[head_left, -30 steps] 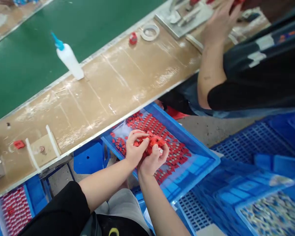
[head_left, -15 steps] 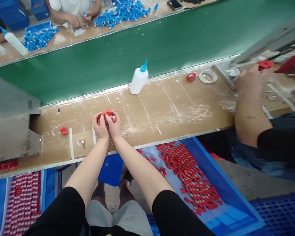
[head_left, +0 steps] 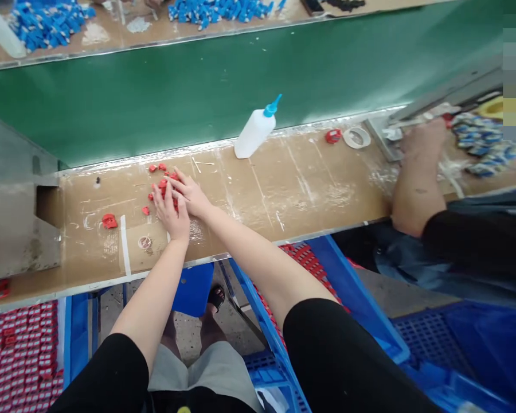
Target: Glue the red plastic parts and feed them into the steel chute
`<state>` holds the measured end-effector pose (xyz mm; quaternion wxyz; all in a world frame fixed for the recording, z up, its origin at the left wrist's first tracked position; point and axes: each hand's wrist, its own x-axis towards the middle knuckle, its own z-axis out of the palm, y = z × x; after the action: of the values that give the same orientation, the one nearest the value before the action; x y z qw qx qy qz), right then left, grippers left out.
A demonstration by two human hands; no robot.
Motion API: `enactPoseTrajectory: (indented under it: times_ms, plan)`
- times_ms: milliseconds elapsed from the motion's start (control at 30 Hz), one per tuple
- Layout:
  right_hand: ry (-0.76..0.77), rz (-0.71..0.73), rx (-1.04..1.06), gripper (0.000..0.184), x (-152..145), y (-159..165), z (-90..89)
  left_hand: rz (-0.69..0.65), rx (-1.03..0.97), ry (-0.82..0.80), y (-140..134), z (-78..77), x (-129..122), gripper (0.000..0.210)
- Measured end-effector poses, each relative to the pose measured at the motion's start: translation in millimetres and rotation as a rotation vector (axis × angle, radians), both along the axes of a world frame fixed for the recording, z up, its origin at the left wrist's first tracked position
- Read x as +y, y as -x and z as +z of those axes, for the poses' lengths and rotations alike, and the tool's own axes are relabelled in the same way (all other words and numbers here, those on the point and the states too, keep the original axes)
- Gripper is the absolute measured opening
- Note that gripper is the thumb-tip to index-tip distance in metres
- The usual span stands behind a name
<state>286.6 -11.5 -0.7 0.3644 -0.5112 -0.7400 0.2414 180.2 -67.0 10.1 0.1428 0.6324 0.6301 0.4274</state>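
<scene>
My left hand (head_left: 168, 209) and my right hand (head_left: 191, 194) lie side by side on the brown worktop (head_left: 284, 183), fingers spread flat over a small scatter of red plastic parts (head_left: 160, 168). Several of these red parts show around and between the fingers; others are hidden under the palms. Neither hand grips anything. A single red part (head_left: 109, 221) lies apart to the left. A blue crate (head_left: 361, 310) with more red parts sits below the bench by my right arm.
A white squeeze bottle with a blue nozzle (head_left: 256, 131) leans on the worktop's far edge beside the green conveyor belt (head_left: 241, 74). A tape roll (head_left: 356, 137) lies to the right. A co-worker's forearm (head_left: 415, 183) rests at right. A tray of red parts (head_left: 21, 355) sits lower left.
My hands scooped red parts from the blue crate, carried them cupped up to the worktop, then spread flat and let the parts out onto the surface.
</scene>
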Motion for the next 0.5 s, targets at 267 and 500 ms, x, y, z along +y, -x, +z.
enactPoseTrajectory:
  times_ms: [267,500]
  plan:
    - [-0.152,-0.457,0.090,0.044,-128.7,-66.7,15.9,-0.465,-0.041,-0.246,-17.2,18.9,-112.5,0.056]
    - [0.064,-1.585,0.212,0.046,-396.0,-199.7,-88.7,-1.208,0.049,0.319,-110.7,-34.9,-208.2,0.039]
